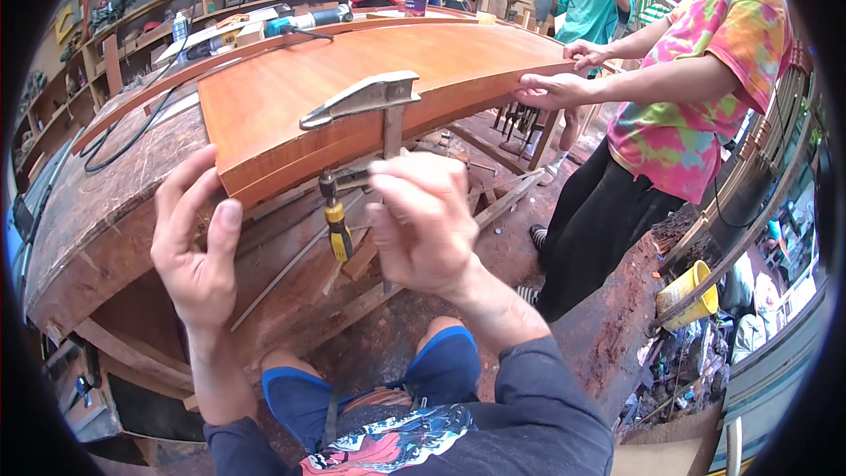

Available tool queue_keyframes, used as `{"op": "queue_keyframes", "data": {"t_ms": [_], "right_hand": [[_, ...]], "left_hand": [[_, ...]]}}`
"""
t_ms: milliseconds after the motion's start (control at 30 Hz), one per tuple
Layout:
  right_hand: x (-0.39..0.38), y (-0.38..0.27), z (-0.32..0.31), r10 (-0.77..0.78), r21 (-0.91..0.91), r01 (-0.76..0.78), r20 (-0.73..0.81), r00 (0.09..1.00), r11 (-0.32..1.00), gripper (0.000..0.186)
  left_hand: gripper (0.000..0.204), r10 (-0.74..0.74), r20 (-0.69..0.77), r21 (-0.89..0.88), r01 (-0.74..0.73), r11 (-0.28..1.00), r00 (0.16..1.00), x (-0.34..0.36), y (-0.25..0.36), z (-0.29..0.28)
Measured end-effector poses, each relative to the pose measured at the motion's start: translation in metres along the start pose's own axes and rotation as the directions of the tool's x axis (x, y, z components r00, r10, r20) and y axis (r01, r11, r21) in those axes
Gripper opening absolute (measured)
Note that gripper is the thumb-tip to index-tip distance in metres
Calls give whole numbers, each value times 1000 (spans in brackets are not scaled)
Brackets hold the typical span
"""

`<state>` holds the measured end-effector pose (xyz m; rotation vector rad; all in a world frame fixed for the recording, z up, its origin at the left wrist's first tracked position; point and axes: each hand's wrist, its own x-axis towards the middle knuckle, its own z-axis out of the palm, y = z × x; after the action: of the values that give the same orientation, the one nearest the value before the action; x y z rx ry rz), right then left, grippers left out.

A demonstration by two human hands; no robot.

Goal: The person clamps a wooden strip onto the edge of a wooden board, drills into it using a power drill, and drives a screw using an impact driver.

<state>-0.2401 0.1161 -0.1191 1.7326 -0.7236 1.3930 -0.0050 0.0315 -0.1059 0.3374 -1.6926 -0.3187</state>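
A metal bar clamp [361,99] sits with its upper jaw on a glossy orange-brown wooden panel [344,57]. Its bar runs down past the panel's thick front edge, and a black-and-yellow screw handle [337,231] hangs under that edge. My right hand [427,225] is closed, fingers curled at the clamp's lower arm and bar; it covers that part of the clamp. My left hand [196,251] is open, fingers apart, its fingertips by the panel's near left corner. Whether they press on the wood I cannot tell.
The panel lies on a worn workbench [97,238]. A person in a tie-dye shirt [705,79] has both hands at the panel's right end. Power tools [304,21] and a black cable [132,145] lie behind. A yellow bucket [689,295] stands at right; two more people are farther back.
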Motion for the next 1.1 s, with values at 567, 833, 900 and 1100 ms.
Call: {"op": "queue_keyframes", "data": {"t_ms": [567, 833, 900, 1100], "right_hand": [[112, 14, 22, -42, 70, -24, 795, 606, 997, 35], [111, 16, 27, -83, 98, 9, 787, 611, 995, 36], [108, 18, 30, -114, 120, 34, 756, 645, 992, 33], [102, 19, 30, -150, 149, 63, 695, 703, 987, 33]], "left_hand": [[22, -6, 124, -259, 39, 965, 992, 15, -12, -3], [22, 65, 91, -233, -42, 972, 994, 16, -26, -1], [22, 75, 85, -234, -53, 971, 994, 16, -26, -1], [21, -21, 148, -299, 65, 952, 989, 18, -22, -4]]}}
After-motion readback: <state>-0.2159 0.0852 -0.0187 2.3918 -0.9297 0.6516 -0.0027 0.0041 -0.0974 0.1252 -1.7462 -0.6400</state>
